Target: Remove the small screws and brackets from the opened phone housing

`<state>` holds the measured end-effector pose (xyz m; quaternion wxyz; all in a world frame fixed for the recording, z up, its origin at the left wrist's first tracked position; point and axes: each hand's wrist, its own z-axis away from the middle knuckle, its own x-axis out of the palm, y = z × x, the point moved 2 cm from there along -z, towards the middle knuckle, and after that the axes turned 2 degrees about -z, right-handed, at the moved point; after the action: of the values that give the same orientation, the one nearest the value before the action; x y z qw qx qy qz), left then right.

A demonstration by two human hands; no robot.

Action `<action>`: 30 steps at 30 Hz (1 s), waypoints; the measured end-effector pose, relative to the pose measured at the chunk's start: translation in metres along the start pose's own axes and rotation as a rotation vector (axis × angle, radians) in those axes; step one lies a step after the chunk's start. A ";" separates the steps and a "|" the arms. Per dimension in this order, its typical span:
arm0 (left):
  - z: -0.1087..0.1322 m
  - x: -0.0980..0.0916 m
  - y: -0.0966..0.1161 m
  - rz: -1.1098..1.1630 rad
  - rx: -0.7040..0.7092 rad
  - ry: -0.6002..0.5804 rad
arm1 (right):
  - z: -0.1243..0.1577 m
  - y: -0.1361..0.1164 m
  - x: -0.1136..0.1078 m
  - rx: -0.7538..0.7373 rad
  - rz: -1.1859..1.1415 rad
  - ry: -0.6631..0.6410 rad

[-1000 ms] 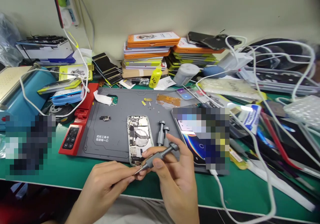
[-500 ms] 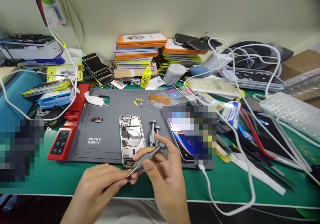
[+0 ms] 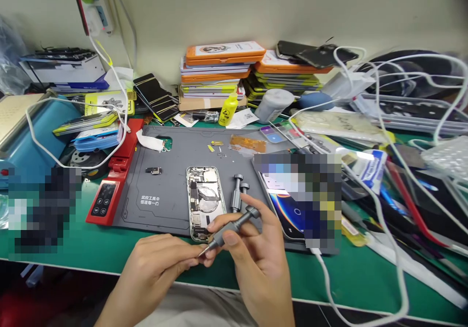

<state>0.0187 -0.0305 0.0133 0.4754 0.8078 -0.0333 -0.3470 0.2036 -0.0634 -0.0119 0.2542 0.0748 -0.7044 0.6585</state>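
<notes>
In my right hand (image 3: 261,261) is a grey precision screwdriver (image 3: 227,232), held slanted, its thin tip pointing down to the left. My left hand (image 3: 157,263) is closed in a pinch at that tip; whatever sits between its fingertips is too small to make out. Just beyond my fingers lies an opened phone (image 3: 208,190) with its inner parts bare, its lower right edge partly covered by my right hand. Two more grey screwdrivers (image 3: 236,195) lie beside it, half behind my right fingers. A small dark phone part (image 3: 153,170) rests on the grey work mat (image 3: 171,156).
Right of the mat, a phone with a lit screen (image 3: 288,215) is plugged into a white cable (image 3: 327,278). A red control unit (image 3: 104,200) borders the mat's left side. Behind stand stacked orange cases (image 3: 224,56), a yellow bottle (image 3: 228,110) and a grey tub (image 3: 274,105).
The whole view has shifted, so the bench and both hands appear farther right. My hands keep the same hold at the screwdriver and its tip.
</notes>
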 end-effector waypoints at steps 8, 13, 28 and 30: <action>-0.001 0.001 0.002 0.006 0.049 0.027 | -0.003 -0.003 0.004 -0.045 -0.036 0.008; -0.001 0.002 0.003 -0.021 0.050 0.029 | 0.001 -0.001 0.004 -0.052 -0.009 0.016; 0.006 0.015 0.003 -0.216 -0.011 0.106 | -0.002 -0.018 -0.001 -0.391 0.328 0.227; 0.006 0.017 0.004 -0.270 0.021 0.109 | -0.007 -0.020 0.008 -0.609 0.538 0.185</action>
<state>0.0292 -0.0441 0.0058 0.4168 0.8276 0.0978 -0.3629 0.2075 -0.0577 0.0097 0.1458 -0.2496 -0.8356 0.4671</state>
